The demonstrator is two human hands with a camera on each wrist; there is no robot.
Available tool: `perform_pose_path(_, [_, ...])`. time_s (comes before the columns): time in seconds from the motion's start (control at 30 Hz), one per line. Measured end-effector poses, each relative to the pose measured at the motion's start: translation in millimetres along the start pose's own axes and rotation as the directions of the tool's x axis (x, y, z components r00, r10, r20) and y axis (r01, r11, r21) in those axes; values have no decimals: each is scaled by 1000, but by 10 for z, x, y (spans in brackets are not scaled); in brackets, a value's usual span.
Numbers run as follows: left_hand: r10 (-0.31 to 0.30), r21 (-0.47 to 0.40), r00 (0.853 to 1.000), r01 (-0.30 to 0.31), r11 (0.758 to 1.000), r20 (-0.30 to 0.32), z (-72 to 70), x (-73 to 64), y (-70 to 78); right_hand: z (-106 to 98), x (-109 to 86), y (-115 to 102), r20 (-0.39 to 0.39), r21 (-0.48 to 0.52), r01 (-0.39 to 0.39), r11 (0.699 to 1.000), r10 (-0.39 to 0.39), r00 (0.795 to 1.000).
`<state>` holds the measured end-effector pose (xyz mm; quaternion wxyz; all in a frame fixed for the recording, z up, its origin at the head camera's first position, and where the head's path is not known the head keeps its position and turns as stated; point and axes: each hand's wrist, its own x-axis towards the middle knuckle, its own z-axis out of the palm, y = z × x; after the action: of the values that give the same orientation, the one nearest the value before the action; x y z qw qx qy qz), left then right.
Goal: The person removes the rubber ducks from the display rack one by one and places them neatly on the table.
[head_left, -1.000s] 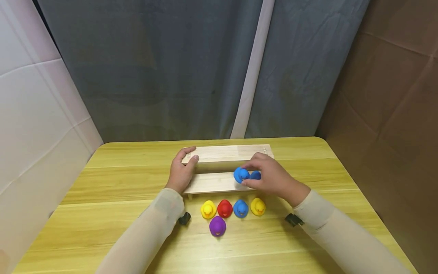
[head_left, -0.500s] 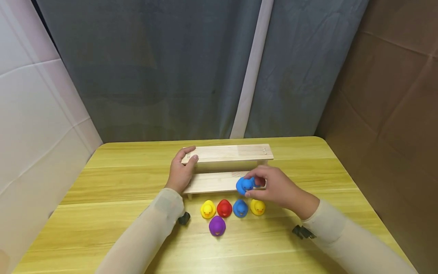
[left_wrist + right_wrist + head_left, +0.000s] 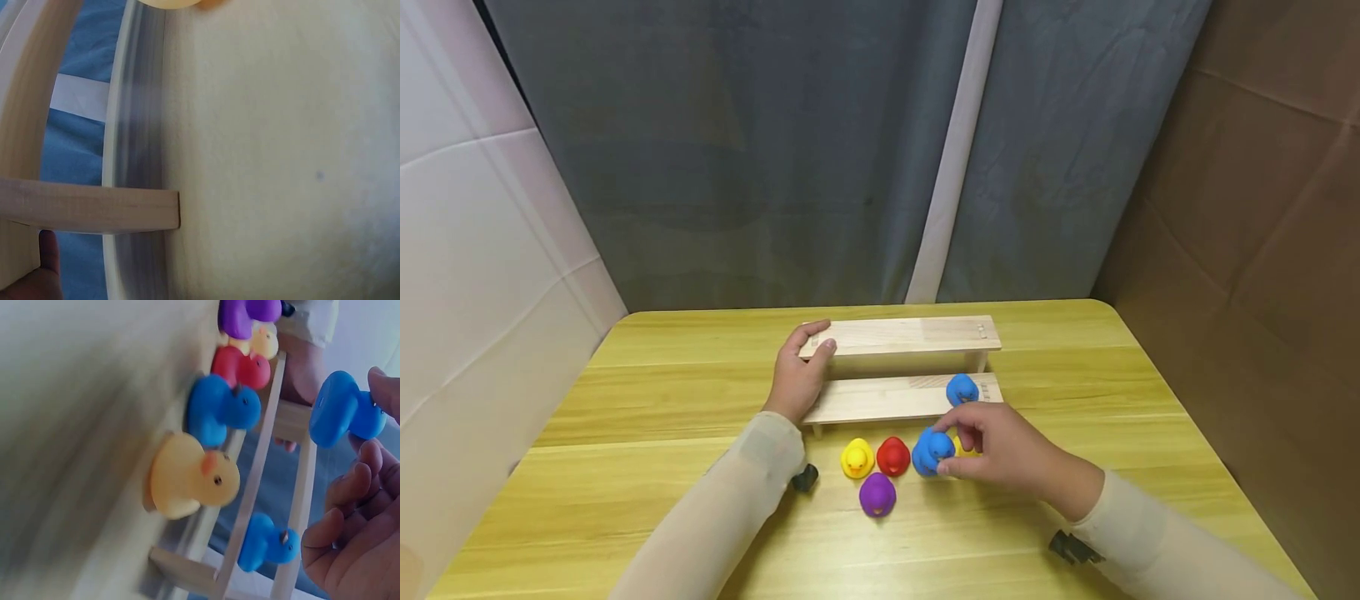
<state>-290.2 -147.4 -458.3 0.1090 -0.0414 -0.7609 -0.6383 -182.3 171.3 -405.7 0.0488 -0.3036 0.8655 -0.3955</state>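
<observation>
My left hand point(image 3: 798, 375) grips the left end of the two-step wooden stand point(image 3: 880, 336), its thumb and a finger over the upper board. My right hand point(image 3: 1011, 450) pinches a blue rubber duck point(image 3: 340, 409) between thumb and fingertips, raised off the tabletop. Seen from the head, this duck overlaps the other blue duck point(image 3: 215, 412) in the row. A third blue duck point(image 3: 962, 389) sits at the right end of the lower step. Beside the row's blue duck are a red duck point(image 3: 892, 457) and a yellow duck point(image 3: 187, 478), the latter partly covered by my right hand in the head view.
Another yellow duck point(image 3: 857, 458) stands at the row's left end. A purple duck point(image 3: 877, 495) is in front of it and the red one. The wooden table point(image 3: 685, 467) ends at a grey curtain point(image 3: 737, 167) behind, with cloth walls on both sides.
My right hand has drawn the pinched blue duck from above the lower step toward me, over the row. The blue duck on the step is now uncovered. My left hand has stayed put.
</observation>
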Motion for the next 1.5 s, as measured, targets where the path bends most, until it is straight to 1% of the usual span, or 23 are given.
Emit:
perform_pose_path(0.2, [-9, 6, 1000, 9, 1000, 1, -2, -5, 0, 115, -58, -25, 38, 18, -31, 999, 31, 999])
perform_pose_path(0.33, [-19, 3, 1000, 19, 1000, -1, -2, -7, 4, 202, -100, -29, 48, 49, -27, 998, 25, 999])
perform_pose_path(0.43, [-18, 4, 1000, 18, 1000, 0, -2, -5, 5, 273, -126, -43, 54, 65, -44, 997, 40, 998])
perform_pose_path(0.63, [-12, 5, 1000, 12, 1000, 5, -1, -2, 0, 395, -164, -65, 76, 91, -114, 989, 107, 991])
perform_pose_path(0.9, [-22, 7, 1000, 22, 1000, 3, -1, -4, -6, 509, -174, -66, 75, 71, -151, 986, 146, 986])
perform_pose_path(1.1, [-10, 8, 1000, 10, 1000, 3, 0, -5, 8, 573, -181, -58, 70, 52, -170, 984, 166, 984])
perform_pose_path(1.3, [-20, 11, 1000, 20, 1000, 5, 0, -3, 6, 600, -173, -68, 80, 21, -199, 980, 196, 977])
perform_pose_path(1.5, [-8, 3, 1000, 8, 1000, 4, -2, 1, 6, 614, -159, -64, 90, 15, -214, 977, 212, 973])
